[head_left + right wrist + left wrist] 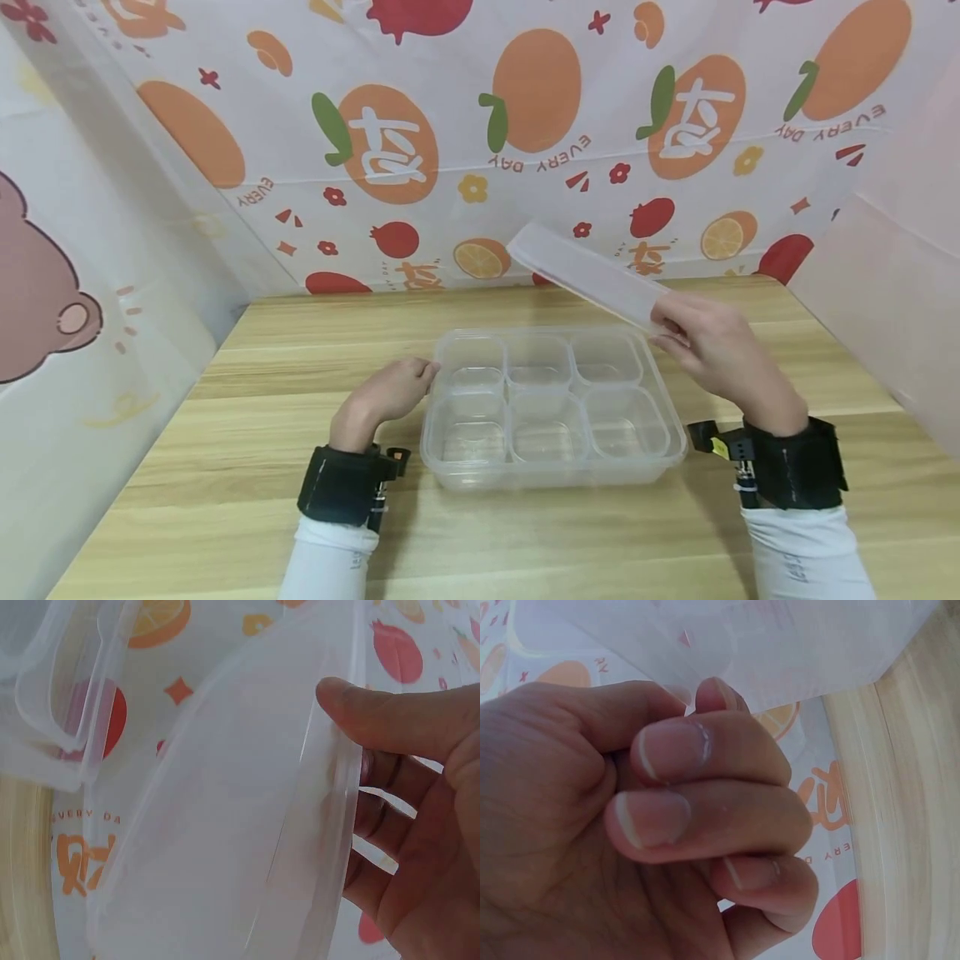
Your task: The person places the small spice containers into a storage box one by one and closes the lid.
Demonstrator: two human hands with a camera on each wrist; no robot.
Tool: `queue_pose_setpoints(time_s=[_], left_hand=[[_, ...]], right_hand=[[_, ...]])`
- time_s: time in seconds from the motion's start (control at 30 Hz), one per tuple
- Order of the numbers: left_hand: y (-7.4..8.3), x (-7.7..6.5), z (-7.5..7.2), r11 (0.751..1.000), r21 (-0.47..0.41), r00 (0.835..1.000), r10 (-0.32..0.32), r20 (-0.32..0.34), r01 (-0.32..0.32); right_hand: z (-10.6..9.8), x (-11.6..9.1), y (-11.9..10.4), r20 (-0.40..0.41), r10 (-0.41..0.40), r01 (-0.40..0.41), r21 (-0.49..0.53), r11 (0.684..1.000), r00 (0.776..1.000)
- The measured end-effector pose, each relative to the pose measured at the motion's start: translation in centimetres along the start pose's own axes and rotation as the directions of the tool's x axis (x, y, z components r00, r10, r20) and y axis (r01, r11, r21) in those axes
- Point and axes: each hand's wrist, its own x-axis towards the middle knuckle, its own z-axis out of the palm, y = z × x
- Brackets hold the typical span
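A clear plastic container point(553, 477) sits on the table with several small clear boxes point(545, 429) inside, in two rows of three. My right hand point(708, 346) holds its translucent white lid point(588, 271) by one edge, thumb on one face and fingers behind. The lid tilts up to the left, over the container's back right part. In the right wrist view, the lid point(217, 802) fills the middle, beside the container's corner. At the left rim, my left hand point(390, 390) pinches the container's edge between thumb and forefinger. Its other fingers point(727, 750) are curled toward the palm.
The wood-grain table point(300, 492) extends around the container. A fruit-printed white cloth point(480, 208) hangs behind the table's far edge. Pale cloth walls point(172, 267) stand at the left and right. Each wrist wears a black strap point(341, 483) with a small camera mount.
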Motion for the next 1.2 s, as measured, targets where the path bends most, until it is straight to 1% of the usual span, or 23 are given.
queue_pose_setpoints(time_s=[0.2,0.33,0.43,0.5,0.57,0.63,0.7,0.8,0.87,0.97,1.03,1.1,1.2], left_hand=[[0.1,-0.1,-0.1,1.0,0.01,1.0,-0.007,0.004,0.007],[0.2,-0.1,-0.1,1.0,0.025,1.0,-0.013,0.002,0.013],[0.2,-0.1,-0.1,0.999,0.041,1.0,-0.026,-0.015,0.027],[0.3,-0.1,-0.3,0.998,0.062,0.998,-0.027,-0.055,0.03],[0.3,-0.1,-0.4,0.996,0.083,0.993,-0.02,-0.116,0.03],[0.4,-0.1,-0.5,0.995,0.093,0.981,0.001,-0.192,0.017],[0.6,-0.1,-0.6,0.996,0.089,0.966,0.025,-0.257,-0.002],[0.9,0.0,-0.6,0.999,0.019,0.943,0.036,-0.33,-0.032],[1.0,0.0,-0.5,0.997,-0.052,0.929,0.034,-0.368,-0.057],[1.2,0.1,-0.5,0.98,-0.162,0.912,0.041,-0.407,-0.117],[1.3,0.1,-0.5,0.957,-0.245,0.913,0.047,-0.404,-0.158],[1.4,0.1,-0.4,0.93,-0.316,0.921,0.056,-0.387,-0.189],[1.6,0.1,-0.4,0.89,-0.401,0.931,0.064,-0.358,-0.216]], right_hand=[[0.5,0.6,-1.1,0.017,-0.038,0.037,0.026,0.999,0.999],[0.4,0.6,-1.6,0.015,-0.039,0.039,0.04,0.998,0.999],[0.3,0.7,-2.0,0.014,-0.034,0.033,0.041,0.999,0.999],[0.2,0.7,-2.2,0.017,-0.032,0.032,0.04,0.999,0.999],[0.2,0.8,-2.6,0.02,-0.034,0.033,0.04,0.999,0.999],[0.1,1.0,-2.9,0.024,-0.041,0.04,0.042,0.998,0.999],[0.1,1.1,-3.2,0.027,-0.051,0.05,0.045,0.998,0.998],[0.2,1.3,-3.5,0.03,-0.067,0.066,0.051,0.997,0.997],[0.3,1.4,-3.7,0.039,-0.076,0.073,0.054,0.996,0.996],[0.4,1.5,-4.1,0.066,-0.084,0.081,0.054,0.995,0.994],[0.4,1.6,-4.3,0.086,-0.086,0.081,0.056,0.995,0.993],[0.4,1.6,-4.5,0.105,-0.085,0.079,0.061,0.995,0.991],[0.3,1.6,-4.8,0.126,-0.085,0.077,0.065,0.995,0.988]])
